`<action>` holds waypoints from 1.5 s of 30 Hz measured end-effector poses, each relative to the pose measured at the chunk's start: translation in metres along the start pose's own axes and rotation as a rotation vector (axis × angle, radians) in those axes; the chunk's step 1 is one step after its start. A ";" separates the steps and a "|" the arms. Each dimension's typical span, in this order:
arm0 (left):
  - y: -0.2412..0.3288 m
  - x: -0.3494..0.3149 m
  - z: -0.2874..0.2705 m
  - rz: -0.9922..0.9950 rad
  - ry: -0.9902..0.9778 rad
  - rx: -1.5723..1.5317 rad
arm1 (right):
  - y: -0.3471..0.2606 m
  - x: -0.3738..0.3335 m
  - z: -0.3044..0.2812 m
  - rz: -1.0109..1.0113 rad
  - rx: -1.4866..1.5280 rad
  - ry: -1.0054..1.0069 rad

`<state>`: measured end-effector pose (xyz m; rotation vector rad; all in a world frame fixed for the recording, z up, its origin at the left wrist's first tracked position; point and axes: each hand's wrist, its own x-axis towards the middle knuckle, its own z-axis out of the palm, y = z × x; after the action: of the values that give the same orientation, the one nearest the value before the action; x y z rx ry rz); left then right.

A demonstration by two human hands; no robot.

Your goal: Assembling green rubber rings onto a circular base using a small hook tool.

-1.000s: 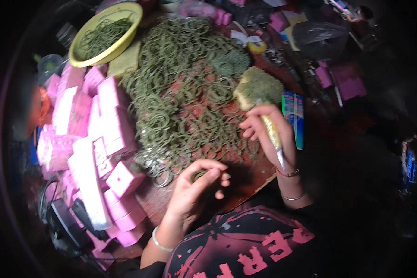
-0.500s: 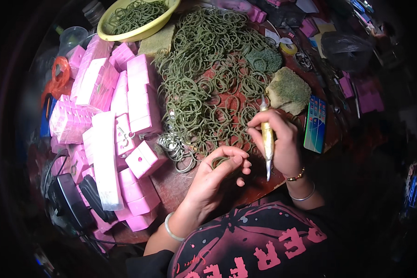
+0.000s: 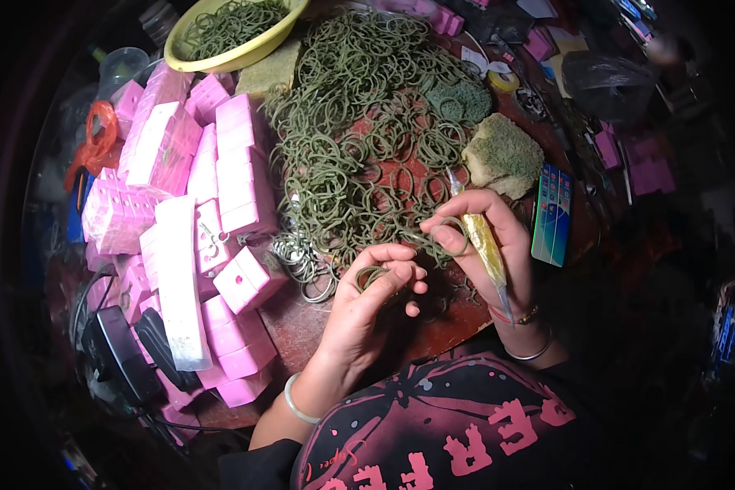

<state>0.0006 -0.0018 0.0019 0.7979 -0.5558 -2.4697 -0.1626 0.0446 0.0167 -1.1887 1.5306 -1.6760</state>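
My left hand (image 3: 355,314) is closed around a few dark green rings (image 3: 371,277), which sit inside the curl of thumb and forefinger. Between the thumb and forefinger of my right hand (image 3: 505,260) a single green ring (image 3: 462,226) is pinched. That same hand also keeps hold of a slim, pen-like tool (image 3: 484,241) with a yellow-wrapped grip and pointed pale ends, its upper tip leaning left. A large heap of similar green rings (image 3: 322,155) spreads over the reddish table (image 3: 306,331) beyond both hands. Some silvery rings (image 3: 317,287) lie beside its near left edge.
Pink boxes (image 3: 241,192) are stacked at left, a long white box (image 3: 181,286) lying on them. A yellow basin (image 3: 249,53) of rings stands at the back. To the right are a rough sponge-like block (image 3: 505,155), a green scouring pad (image 3: 459,100) and a blue-green phone-like slab (image 3: 552,216).
My right hand has picked up a green ring between thumb and forefinger. The tool has tilted, its lower end swinging right toward my wrist. My left hand has shifted slightly left.
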 end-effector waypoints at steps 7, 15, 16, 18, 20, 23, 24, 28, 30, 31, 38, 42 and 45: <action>0.000 -0.002 0.001 -0.028 -0.006 0.013 | -0.009 -0.004 0.002 0.100 0.228 -0.263; 0.000 -0.003 0.006 0.032 0.001 0.021 | -0.002 -0.011 0.003 0.012 -0.078 -0.135; 0.000 -0.002 0.006 0.045 -0.012 0.041 | -0.004 -0.012 0.003 0.012 -0.079 -0.135; 0.000 -0.001 0.005 0.058 -0.025 0.062 | -0.008 -0.012 0.004 0.002 -0.055 -0.143; 0.000 -0.002 0.001 -0.026 -0.062 0.143 | -0.009 -0.011 0.002 0.038 -0.025 -0.161; -0.002 -0.002 0.004 -0.019 -0.036 0.157 | -0.002 -0.011 -0.001 0.136 0.114 -0.152; -0.002 -0.002 0.005 -0.010 -0.018 0.152 | 0.001 -0.011 -0.002 0.201 0.228 -0.133; -0.003 -0.002 0.001 0.003 -0.006 0.145 | -0.003 -0.009 -0.014 0.060 -0.106 -0.009; -0.003 -0.001 0.001 0.020 -0.010 0.125 | 0.010 -0.006 -0.037 -0.097 -0.387 0.155; -0.002 -0.002 0.002 0.022 -0.007 0.122 | 0.006 -0.005 -0.048 -0.074 -0.447 0.224; -0.004 -0.001 0.003 0.033 0.002 0.084 | 0.041 -0.031 -0.134 -0.149 -1.041 0.463; -0.002 -0.002 0.008 0.039 0.022 0.147 | 0.051 -0.042 -0.135 0.008 -1.019 0.509; -0.002 -0.002 0.008 0.051 0.020 0.150 | 0.046 -0.036 -0.120 0.018 -0.883 0.495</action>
<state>-0.0037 0.0030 0.0073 0.8548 -0.7522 -2.3920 -0.2594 0.1231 -0.0306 -1.1695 2.7524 -1.3443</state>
